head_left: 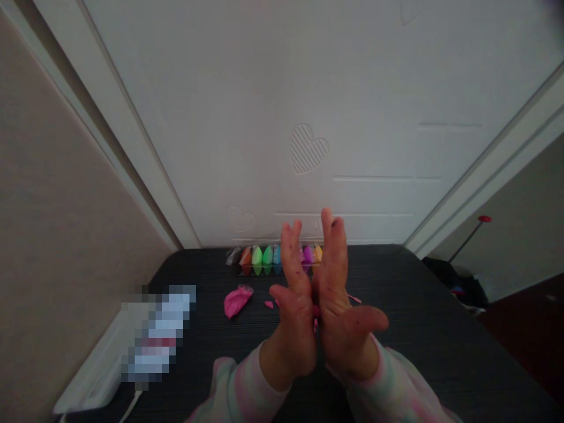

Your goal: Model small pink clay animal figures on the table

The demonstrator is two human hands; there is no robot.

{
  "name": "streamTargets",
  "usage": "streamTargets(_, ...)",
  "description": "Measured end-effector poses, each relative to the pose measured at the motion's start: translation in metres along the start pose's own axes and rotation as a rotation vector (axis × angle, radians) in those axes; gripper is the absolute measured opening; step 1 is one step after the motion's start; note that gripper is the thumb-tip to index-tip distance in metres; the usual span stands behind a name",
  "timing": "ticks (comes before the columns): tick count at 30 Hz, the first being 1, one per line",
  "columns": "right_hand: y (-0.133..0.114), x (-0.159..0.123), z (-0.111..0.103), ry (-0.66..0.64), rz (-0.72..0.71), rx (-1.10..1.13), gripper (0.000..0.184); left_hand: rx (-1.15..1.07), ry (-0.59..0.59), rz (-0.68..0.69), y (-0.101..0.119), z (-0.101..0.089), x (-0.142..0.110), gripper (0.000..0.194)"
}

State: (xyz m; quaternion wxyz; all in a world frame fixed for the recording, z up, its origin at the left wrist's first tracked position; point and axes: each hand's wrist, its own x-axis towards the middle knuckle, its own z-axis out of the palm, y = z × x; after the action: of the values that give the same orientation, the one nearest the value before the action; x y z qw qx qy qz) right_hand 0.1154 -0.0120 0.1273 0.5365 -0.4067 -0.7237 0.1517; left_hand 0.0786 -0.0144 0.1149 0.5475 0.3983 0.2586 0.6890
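Note:
My left hand (296,305) and my right hand (338,299) stand upright above the dark table, palms facing each other. Between the palms is a small lump of pink modelling clay (316,311), mostly hidden. Fingers on both hands are stretched out and point away from me. To the left of them lies a larger pink clay portion (237,302) with clear wrapping at its end. Small pink bits (269,304) lie beside my left hand. A thin pink stick (354,299) shows past my right hand.
Several wrapped clay packs (267,260) in different colours line the table's (409,317) back edge, against a white panel (264,117) with heart patterns. At the left are a white case (94,370), a blurred-out object (158,335) and a cable (131,406).

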Motion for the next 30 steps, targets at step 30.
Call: streamTargets(30,0.033,0.016,-0.011,0.405,0.161,0.333,0.019,-0.743,0.372,-0.478,0.019,-0.016,0.04,0.053)
